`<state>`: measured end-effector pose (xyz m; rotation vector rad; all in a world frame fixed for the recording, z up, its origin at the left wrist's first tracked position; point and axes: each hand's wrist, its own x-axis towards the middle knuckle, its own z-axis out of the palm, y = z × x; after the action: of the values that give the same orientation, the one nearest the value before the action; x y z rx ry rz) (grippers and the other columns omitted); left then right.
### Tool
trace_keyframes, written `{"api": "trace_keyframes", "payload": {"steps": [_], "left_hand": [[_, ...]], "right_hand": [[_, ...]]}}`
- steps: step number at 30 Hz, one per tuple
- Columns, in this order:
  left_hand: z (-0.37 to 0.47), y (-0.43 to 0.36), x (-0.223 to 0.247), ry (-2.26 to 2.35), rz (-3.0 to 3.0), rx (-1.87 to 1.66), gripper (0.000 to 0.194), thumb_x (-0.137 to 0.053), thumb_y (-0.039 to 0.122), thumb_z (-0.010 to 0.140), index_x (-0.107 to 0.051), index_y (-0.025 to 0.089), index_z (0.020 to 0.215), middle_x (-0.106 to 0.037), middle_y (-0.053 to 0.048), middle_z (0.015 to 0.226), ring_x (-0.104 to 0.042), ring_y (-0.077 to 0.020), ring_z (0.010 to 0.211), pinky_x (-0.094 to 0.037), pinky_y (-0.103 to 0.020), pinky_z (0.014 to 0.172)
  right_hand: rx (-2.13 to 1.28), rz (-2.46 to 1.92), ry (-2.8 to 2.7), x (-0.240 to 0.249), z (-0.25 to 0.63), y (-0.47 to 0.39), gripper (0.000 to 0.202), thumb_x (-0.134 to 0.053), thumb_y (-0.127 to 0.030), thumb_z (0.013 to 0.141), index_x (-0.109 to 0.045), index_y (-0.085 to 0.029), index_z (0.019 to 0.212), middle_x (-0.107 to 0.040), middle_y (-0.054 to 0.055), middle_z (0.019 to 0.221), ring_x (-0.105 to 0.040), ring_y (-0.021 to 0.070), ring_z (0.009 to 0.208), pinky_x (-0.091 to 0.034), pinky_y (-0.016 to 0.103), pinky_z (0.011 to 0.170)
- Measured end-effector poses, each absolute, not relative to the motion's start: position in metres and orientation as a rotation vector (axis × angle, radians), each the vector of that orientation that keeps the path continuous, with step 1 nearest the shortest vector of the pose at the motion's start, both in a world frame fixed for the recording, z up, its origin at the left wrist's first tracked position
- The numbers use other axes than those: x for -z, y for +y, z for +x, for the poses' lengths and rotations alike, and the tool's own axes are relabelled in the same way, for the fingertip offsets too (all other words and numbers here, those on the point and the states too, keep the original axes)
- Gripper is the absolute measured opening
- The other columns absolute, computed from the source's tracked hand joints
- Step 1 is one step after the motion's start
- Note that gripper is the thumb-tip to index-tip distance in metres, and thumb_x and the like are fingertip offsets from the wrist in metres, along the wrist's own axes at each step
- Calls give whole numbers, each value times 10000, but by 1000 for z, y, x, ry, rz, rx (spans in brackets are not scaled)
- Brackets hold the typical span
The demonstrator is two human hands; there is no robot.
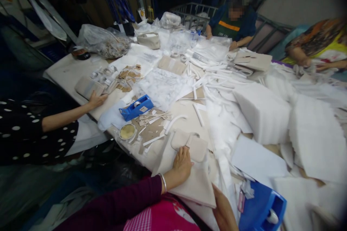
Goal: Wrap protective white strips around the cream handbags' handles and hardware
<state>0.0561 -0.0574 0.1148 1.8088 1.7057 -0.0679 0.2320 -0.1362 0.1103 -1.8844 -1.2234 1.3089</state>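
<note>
A cream bag (pixel 200 186) lies on the table's near edge, close to my body, with its small flap or pocket (pixel 193 146) toward the far side. My left hand (pixel 183 164) rests on it, fingers bent together at the flap's strap and buckle; what the fingertips pinch, if anything, is too small to tell. At the bag's lower right side is my right hand (pixel 223 205), its fingers hidden under or behind the bag's edge.
Blue tape dispensers (pixel 137 107) (pixel 261 205) stand left and right. A round tin (pixel 127 131), cardboard scraps, white foam stacks (pixel 262 112) and white strips cover the table (pixel 63 68). A person's hand (pixel 97 99) touches a bag at left; two people work across.
</note>
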Motion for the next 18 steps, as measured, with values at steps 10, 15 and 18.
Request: {"api": "trace_keyframes", "payload": {"steps": [10,15,18], "left_hand": [[46,-78,-91,1548,1737,-2,613,-412,220,871,-251,34,1432,-245,-207,1505,-195,-320,1400,-228,-456,1150],[-6,-76,-119,1491,1862,-452,346,-475,152,812,-585,159,1140,-494,-101,1313,-398,-232,1249,-304,-401,1110],[-18,-70,-131,1623,1819,-555,415,-452,118,807,-521,166,1214,-440,-100,1362,-355,-217,1282,-280,-400,1129]], "right_hand": [[-974,-1436,-1789,-73,152,-53,488,-306,-382,925,-550,-160,1284,-539,114,1325,-423,258,1290,-342,488,1081],[-800,-1324,-2124,-31,158,-55,408,-364,-337,929,-565,-238,1270,-492,58,1383,-338,275,1346,-338,522,1066],[-710,-1332,-2241,-38,164,-59,408,-404,-265,911,-543,-243,1293,-456,53,1414,-304,283,1361,-330,526,1060]]}}
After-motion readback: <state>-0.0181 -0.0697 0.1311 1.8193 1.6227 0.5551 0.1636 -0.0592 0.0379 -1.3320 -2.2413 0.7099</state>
